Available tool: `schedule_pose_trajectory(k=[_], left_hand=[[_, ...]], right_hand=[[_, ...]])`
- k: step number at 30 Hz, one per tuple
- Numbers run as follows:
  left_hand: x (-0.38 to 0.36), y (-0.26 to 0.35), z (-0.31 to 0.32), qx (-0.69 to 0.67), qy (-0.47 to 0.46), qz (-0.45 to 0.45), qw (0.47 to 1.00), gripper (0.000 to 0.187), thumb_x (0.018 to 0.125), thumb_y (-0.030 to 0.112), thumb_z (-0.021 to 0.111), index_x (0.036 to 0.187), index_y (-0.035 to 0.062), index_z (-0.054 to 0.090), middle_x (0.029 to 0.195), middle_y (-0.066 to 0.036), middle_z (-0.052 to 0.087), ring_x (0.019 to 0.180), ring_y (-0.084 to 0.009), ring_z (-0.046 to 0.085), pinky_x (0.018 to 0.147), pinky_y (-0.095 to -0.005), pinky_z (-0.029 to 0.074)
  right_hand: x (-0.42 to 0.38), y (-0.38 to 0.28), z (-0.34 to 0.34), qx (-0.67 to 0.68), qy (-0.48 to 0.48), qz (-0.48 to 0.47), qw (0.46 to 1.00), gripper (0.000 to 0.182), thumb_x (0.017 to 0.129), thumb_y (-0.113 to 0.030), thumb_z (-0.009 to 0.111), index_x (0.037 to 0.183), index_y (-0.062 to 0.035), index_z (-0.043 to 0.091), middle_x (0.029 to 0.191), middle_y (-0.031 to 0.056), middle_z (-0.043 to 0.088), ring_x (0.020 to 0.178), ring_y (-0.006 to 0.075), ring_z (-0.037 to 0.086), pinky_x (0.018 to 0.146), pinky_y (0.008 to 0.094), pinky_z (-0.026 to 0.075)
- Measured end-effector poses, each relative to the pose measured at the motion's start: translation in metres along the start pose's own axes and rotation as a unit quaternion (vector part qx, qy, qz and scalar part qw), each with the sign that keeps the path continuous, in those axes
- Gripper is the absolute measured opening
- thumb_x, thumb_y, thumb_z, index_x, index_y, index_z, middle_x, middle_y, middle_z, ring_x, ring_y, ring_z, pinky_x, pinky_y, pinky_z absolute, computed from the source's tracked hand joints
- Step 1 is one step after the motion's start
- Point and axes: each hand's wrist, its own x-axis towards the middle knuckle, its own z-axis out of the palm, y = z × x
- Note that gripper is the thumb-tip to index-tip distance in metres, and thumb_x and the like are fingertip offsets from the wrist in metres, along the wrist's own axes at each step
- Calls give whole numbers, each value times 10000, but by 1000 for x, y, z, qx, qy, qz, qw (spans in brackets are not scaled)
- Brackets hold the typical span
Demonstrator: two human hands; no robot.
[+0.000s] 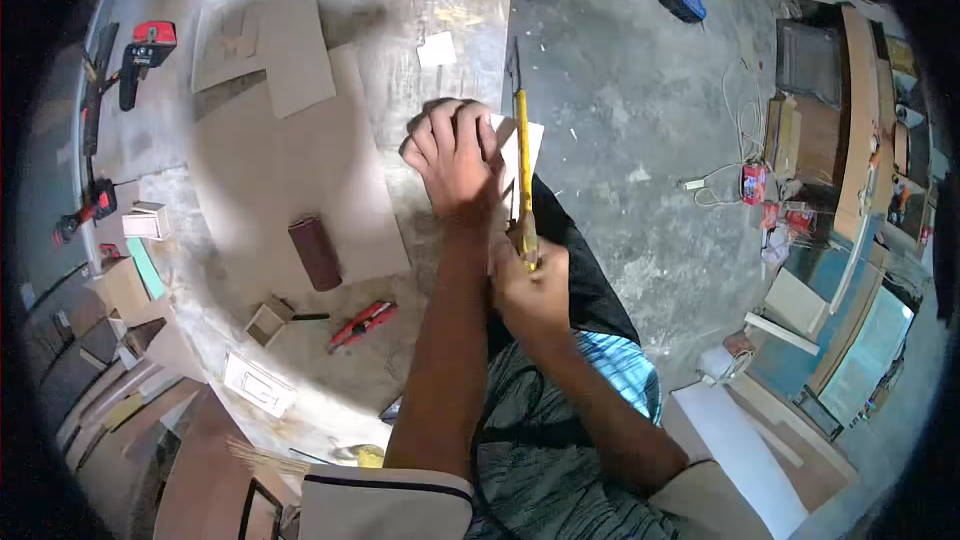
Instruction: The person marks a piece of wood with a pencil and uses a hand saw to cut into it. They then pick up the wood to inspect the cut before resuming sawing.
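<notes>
My left hand [455, 160] presses down at the table's right edge, on a pale flat piece [533, 145] that juts out past the edge. Its fingers are bent and close together. A long, thin yellow tool [523, 150] with a dark tip runs upright along the piece. Around the lower end of that tool, my right hand [533, 285] is closed. Whether the tool touches the piece cannot be made out.
On the table [400, 0] lie thin brown boards [290, 170], a dark red roll [315, 253], a red cutter [362, 326], a small open box [268, 322] and a white scrap [436, 50]. A blue broom [690, 2] rests on the concrete floor [640, 140].
</notes>
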Motion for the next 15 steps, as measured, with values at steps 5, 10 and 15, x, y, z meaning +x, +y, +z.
schedule_pose_trajectory(k=[5, 10, 15], left_hand=[[-5, 4, -1, 1, 2, -9, 1000, 134, 989, 229, 633, 1095, 178, 696, 1196, -24, 622, 1196, -269, 541, 1055, -464, 339], [-11, 1, -2, 15, -11, -14, 1000, 125, 990, 244, 641, 1086, 199, 707, 1193, -4, 630, 1200, -250, 543, 1063, -457, 340], [-4, 5, 1, 0, -1, -16, 1000, 136, 980, 230, 634, 1090, 196, 705, 1193, -19, 629, 1202, -274, 540, 1065, -473, 343]], right_hand=[[50, 3, 3, -3, 13, 41, 999, 337, 1006, -153, 694, 743, 47, 625, 610, 39, 565, 566, 95, 510, 526, 363, 404], [4, 3, -3, -18, 13, 68, 997, 322, 1008, -132, 664, 741, 44, 629, 608, 18, 563, 584, 84, 511, 524, 350, 404], [27, 36, 9, -38, 105, -10, 994, 293, 957, -93, 703, 714, 37, 604, 604, 40, 554, 578, 92, 510, 523, 338, 409]])
